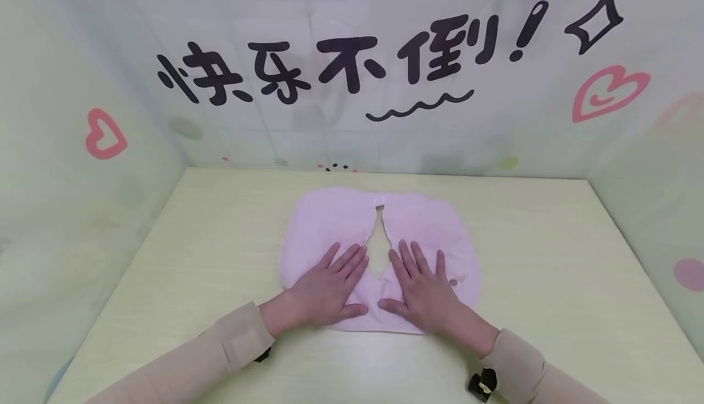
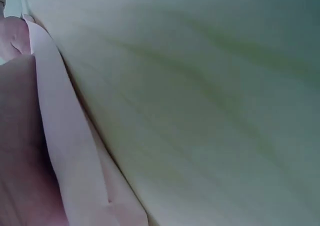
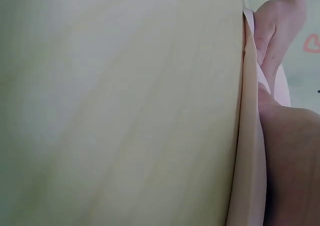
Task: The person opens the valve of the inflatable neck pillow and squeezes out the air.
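From the head camera I see little on the table point(image 1: 181, 251) besides the pink cloth point(image 1: 335, 220), which lies flat at the middle of the pale yellow-green top, roughly at 12 o'clock from the wrists. Nothing stands between the camera and the cloth except my own two hands. The left hand point(image 1: 327, 291) lies palm down on the cloth's near left part, fingers straight and slightly spread, gripping nothing. The right hand point(image 1: 423, 291) lies the same way on the near right part, fingers flat and released, thumb pointing in toward 9 o'clock. Between the two hands the cloth has a keyhole-shaped opening point(image 1: 378, 245) through which the table shows.

The hands cover the cloth's near middle, so I cannot tell how its front edge runs there. Beige sleeves point(image 1: 231, 346) run out of frame at 7 and 5 o'clock. A small dark clip point(image 1: 483, 384) sits at the right cuff. A small mark on the cloth at 3 o'clock from the right hand is too small to read. The left wrist view shows only blurred table, a strip of pink cloth point(image 2: 65, 136) and skin at its left edge; the right wrist view is likewise blurred.

A printed backdrop point(image 1: 352, 86) with black characters, pink hearts and a wavy line stands behind and at both sides of the table.
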Demonstrator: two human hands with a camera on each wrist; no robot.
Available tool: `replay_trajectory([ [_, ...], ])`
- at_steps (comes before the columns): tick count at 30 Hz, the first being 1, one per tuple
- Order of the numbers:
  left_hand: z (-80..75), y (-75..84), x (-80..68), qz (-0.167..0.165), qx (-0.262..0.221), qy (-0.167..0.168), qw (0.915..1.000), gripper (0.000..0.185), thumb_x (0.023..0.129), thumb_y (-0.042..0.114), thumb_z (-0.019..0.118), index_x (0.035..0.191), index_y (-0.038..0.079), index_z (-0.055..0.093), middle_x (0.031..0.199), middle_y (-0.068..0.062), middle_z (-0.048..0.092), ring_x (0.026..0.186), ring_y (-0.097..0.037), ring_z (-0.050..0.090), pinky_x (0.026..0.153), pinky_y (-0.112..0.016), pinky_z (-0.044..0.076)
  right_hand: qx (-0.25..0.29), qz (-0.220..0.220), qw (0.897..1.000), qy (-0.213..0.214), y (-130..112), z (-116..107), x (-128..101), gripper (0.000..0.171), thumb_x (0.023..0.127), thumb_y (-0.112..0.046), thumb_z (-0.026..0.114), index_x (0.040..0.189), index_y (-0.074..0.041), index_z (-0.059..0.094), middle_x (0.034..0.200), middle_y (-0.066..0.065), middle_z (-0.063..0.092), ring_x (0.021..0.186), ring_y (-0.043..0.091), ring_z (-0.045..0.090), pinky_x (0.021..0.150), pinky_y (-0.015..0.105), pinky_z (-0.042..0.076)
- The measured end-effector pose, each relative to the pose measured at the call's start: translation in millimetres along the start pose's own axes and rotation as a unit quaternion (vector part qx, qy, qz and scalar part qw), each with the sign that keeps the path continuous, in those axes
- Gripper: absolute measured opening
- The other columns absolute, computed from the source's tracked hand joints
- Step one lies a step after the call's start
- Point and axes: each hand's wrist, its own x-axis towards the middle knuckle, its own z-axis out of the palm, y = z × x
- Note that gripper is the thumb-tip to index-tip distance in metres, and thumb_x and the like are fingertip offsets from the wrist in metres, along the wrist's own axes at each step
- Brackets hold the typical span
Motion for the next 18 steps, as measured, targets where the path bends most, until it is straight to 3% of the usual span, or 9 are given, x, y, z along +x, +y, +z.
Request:
replay_trajectory([
  [4, -0.2, 0.4, 1.4, -0.004, 0.010, -0.025, 0.9996, 0.088, 0.104, 0.067, 0.030, 0.161, 0.001, 0.025, 0.170, -0.016, 0.015, 0.157, -0.031, 0.007, 0.124, -0.054, 0.006, 0.016, -0.004, 1.000, 0.003, 1, 0, -1, 0.096, 0.100, -0.068, 0.045, 0.163, -0.001, 0.020, 0.168, 0.023, 0.011, 0.154, 0.043, 0.008, 0.110, 0.080, 0.008],
  [12, -4.2, 0.5, 3.9, -0.010, 0.020, -0.036, 0.9991, 0.090, 0.103, 0.070, 0.028, 0.162, 0.002, 0.025, 0.170, -0.015, 0.014, 0.157, -0.030, 0.007, 0.124, -0.053, 0.006, 0.015, -0.010, 1.000, 0.010, 3, 4, 1, 0.093, 0.100, -0.065, 0.047, 0.163, -0.002, 0.020, 0.168, 0.023, 0.009, 0.155, 0.043, 0.004, 0.111, 0.078, 0.005],
  [15, -7.3, -3.8, 5.0, -0.006, -0.019, -0.019, 0.9996, 0.090, 0.104, 0.069, 0.027, 0.163, 0.001, 0.021, 0.170, -0.016, 0.010, 0.157, -0.031, 0.003, 0.124, -0.053, 0.004, 0.033, -0.011, 0.999, 0.012, 4, 0, 1, 0.092, 0.102, -0.066, 0.043, 0.163, -0.002, 0.018, 0.169, 0.022, 0.007, 0.155, 0.043, 0.003, 0.112, 0.077, 0.004],
  [18, -18.9, -18.5, 7.6, -0.021, -0.067, 0.033, 0.9970, 0.084, 0.106, 0.064, 0.027, 0.164, 0.005, 0.015, 0.171, -0.015, 0.002, 0.157, -0.031, -0.003, 0.123, -0.054, -0.002, 0.043, -0.004, 0.998, 0.041, 7, -13, 8, 0.092, 0.102, -0.066, 0.040, 0.164, -0.002, 0.014, 0.168, 0.023, 0.006, 0.154, 0.043, 0.003, 0.113, 0.076, 0.004],
])
